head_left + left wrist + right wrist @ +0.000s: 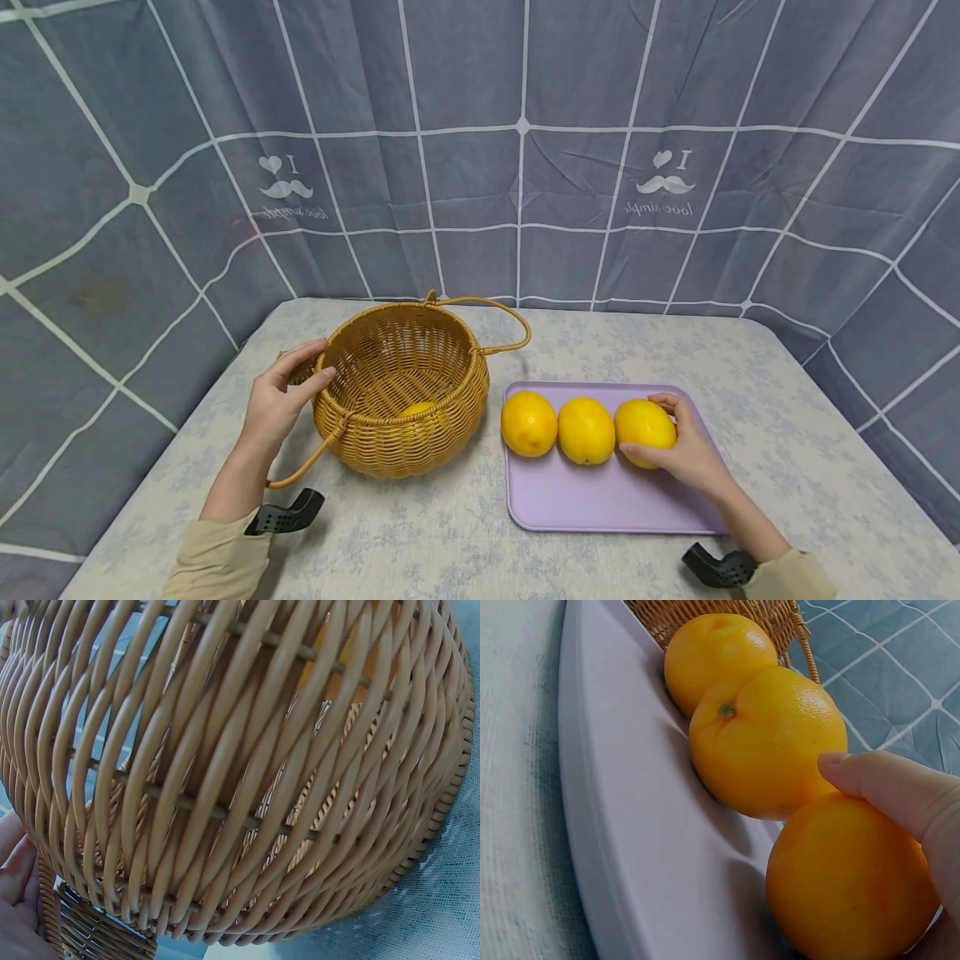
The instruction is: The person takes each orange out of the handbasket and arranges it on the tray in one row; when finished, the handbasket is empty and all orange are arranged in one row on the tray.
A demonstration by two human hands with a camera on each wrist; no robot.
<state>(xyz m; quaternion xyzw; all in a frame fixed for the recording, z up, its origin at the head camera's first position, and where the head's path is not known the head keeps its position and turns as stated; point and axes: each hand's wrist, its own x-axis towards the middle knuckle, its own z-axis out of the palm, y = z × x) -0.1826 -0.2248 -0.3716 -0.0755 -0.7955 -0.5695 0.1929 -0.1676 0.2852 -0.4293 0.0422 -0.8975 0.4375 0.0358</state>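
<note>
My left hand (281, 392) grips the left rim of a round wicker basket (408, 446), thumb on the inner side. The basket stands on the table with an orange (417, 409) inside, partly hidden by the near wall. Its woven side (225, 765) fills the left wrist view. On a purple tray (600, 504) three oranges sit in a row. My right hand (686, 450) holds the rightmost orange (643, 427), thumb on the near side and fingers on the far side. Beside it are the middle orange (587, 430) and the left orange (529, 424).
One basket handle (517, 333) sticks out right toward the tray's back; the other handle (300, 473) juts out front left. A grey checked curtain (480, 183) hangs behind the table (420, 533), which has a pale patterned cover. Black wrist mounts sit on both forearms.
</note>
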